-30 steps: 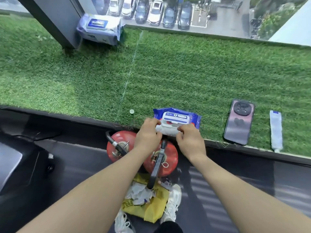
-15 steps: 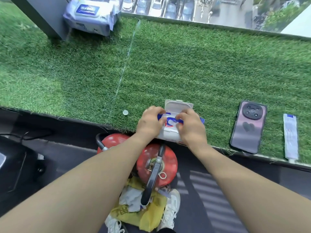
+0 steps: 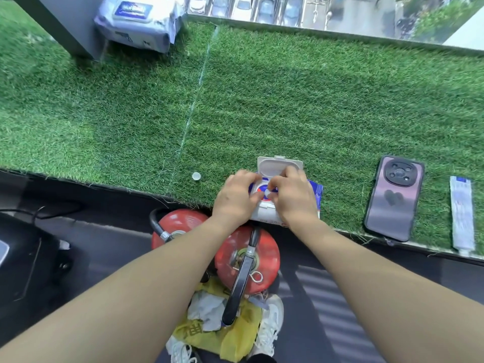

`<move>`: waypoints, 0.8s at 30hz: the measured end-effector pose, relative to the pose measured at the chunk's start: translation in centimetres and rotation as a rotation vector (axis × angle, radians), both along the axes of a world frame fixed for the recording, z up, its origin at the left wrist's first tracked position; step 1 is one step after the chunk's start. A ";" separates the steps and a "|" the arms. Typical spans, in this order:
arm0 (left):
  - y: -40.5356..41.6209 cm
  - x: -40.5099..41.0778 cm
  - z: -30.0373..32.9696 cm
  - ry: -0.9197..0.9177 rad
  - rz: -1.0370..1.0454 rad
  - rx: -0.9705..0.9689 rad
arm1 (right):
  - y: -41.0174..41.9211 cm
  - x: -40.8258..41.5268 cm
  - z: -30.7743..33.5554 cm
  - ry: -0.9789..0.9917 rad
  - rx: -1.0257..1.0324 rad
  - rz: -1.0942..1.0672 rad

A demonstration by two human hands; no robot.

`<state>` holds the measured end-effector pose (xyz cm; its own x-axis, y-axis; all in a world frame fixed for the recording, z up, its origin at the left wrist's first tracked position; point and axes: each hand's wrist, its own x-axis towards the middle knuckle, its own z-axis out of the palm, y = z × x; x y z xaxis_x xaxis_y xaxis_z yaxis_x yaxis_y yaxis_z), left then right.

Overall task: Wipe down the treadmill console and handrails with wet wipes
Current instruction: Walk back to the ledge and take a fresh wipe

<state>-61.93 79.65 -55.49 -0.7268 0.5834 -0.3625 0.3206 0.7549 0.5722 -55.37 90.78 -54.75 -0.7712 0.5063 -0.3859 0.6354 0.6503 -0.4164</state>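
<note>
Hands, left (image 3: 237, 197) and right (image 3: 294, 197), both pinch wipe pack (image 3: 315, 196) at turf ledge (image 3: 262, 100) edge, lid (image 3: 277, 165) open.

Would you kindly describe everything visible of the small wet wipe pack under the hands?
The wet wipe pack is a soft blue and white pouch lying flat at the near edge of the green turf. Its white plastic flip lid stands open. The left hand holds it; the right hand pinches a white wipe at its opening.

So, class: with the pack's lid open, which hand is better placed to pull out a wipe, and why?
Right hand: its fingertips pinch at the opening of the wipe pack, while the left hand steadies it.
</note>
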 end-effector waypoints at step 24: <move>0.9 0.2 1.1 0.022 -0.094 -0.190 | 2.2 1.1 2.6 0.381 -0.386 -0.385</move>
<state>-61.77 80.57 -54.34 -0.6813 0.5718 -0.4570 0.4058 0.8147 0.4143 -54.26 93.02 -52.15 -0.6813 0.6530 -0.3308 0.5548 0.1659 -0.8153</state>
